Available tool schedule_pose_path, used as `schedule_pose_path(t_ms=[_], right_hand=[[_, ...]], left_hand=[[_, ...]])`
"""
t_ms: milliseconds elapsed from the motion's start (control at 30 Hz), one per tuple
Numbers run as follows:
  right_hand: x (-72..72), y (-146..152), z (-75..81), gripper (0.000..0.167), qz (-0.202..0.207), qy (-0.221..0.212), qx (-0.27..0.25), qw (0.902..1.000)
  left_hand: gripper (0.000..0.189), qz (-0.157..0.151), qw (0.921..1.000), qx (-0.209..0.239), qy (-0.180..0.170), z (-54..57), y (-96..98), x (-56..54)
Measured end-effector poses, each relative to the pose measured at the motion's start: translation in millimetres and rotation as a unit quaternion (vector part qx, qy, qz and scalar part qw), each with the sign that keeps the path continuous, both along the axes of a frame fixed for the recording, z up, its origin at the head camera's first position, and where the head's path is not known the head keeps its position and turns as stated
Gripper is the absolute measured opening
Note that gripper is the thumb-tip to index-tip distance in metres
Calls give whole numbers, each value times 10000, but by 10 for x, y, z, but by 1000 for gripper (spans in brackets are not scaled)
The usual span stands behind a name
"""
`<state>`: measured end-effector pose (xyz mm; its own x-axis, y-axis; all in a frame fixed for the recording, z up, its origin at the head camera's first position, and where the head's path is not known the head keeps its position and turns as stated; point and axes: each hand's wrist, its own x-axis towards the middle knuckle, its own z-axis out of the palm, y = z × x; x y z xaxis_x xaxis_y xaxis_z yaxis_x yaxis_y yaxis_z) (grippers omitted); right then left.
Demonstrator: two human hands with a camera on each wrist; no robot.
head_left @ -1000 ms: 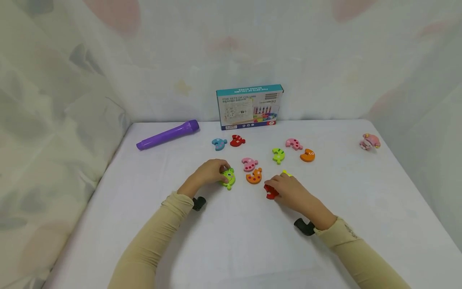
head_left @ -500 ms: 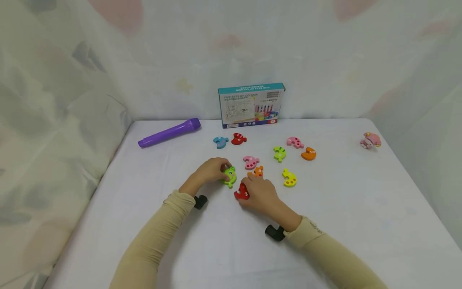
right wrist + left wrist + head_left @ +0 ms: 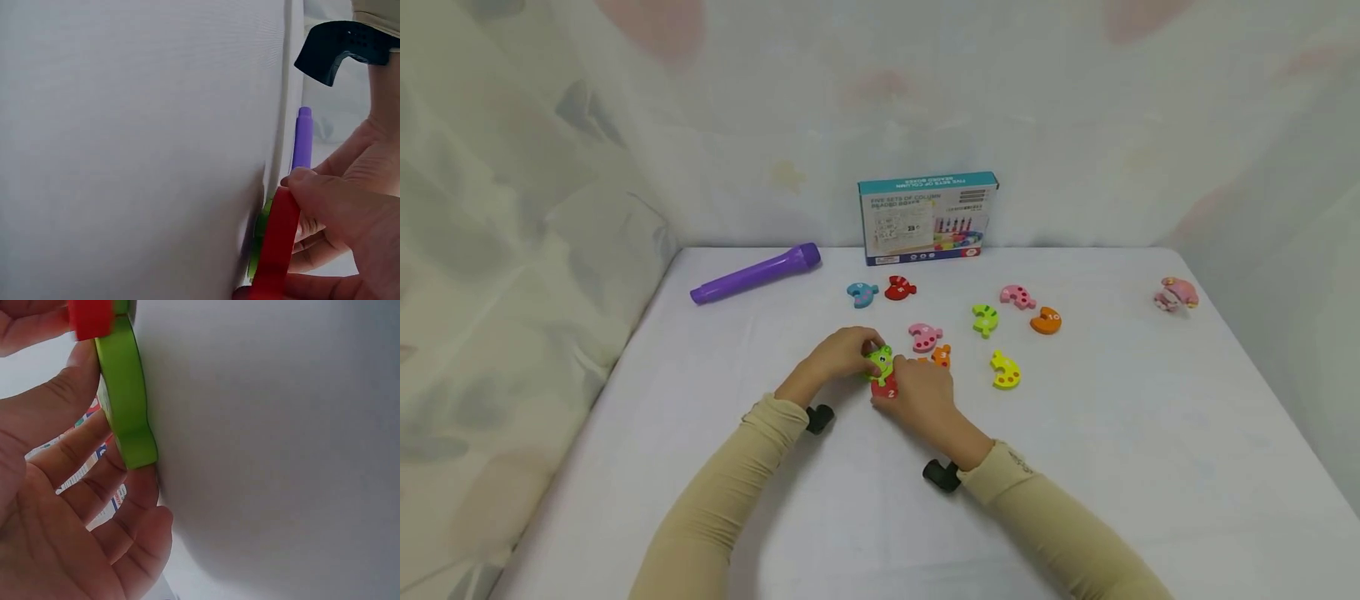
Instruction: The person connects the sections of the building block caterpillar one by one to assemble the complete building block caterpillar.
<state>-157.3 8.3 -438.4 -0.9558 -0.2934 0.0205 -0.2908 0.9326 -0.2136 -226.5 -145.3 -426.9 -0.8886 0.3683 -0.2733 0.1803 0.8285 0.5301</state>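
My left hand (image 3: 842, 357) pinches a green puzzle piece with a smiling face (image 3: 879, 363) between thumb and fingers. In the left wrist view the edge of this green piece (image 3: 127, 394) stands along the fingers, close over the white cloth. My right hand (image 3: 922, 397) holds a red puzzle piece marked 2 (image 3: 884, 389) right at the green piece's lower side. In the right wrist view the thumb lies on the end of the red piece (image 3: 278, 240). Just beyond the right hand is an orange piece marked 3 (image 3: 942, 356), partly hidden by it.
Pink (image 3: 925, 337), yellow (image 3: 1005, 370), green-striped (image 3: 985, 320), orange 10 (image 3: 1047, 321), blue (image 3: 862, 293) and red-striped (image 3: 900, 288) pieces lie around. Behind them stand a purple toy microphone (image 3: 756, 273) and a printed box (image 3: 928, 218). A pink figurine (image 3: 1176, 294) sits far right.
My right hand has carried the red piece leftward, from beside the yellow piece to the green one, uncovering the yellow piece. The left hand has stayed nearly in place with its piece.
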Motion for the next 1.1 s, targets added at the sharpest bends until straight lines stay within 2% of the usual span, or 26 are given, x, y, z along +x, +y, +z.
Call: schedule_pose_path(t_ms=[200,400,500,667,800,933,1100], right_hand=[[-18,-33,-21,59,-82,-96,225,9997],[2,-37,-29,67,10,-343,239,9991],[-11,33,1,61,114,-512,82,9986],[-143,271,219,47,-2,-834,-406,9957],[-289,494,396,44,-99,-830,-663,9943],[-425,649,433,44,-188,-736,-599,9953],[-593,695,500,41,-247,-693,-571,9957]], left_hand=[[40,-134,9999,2,-33,-37,18,-24],[39,-89,9999,-47,-125,-75,29,-6],[38,-89,9999,-10,-148,-90,29,-6],[38,-84,9999,15,-103,-44,22,-51],[38,-42,9998,-145,-163,-5,14,-82],[38,98,9994,-260,-214,0,33,-60],[38,188,9990,-349,-183,-9,50,-20]])
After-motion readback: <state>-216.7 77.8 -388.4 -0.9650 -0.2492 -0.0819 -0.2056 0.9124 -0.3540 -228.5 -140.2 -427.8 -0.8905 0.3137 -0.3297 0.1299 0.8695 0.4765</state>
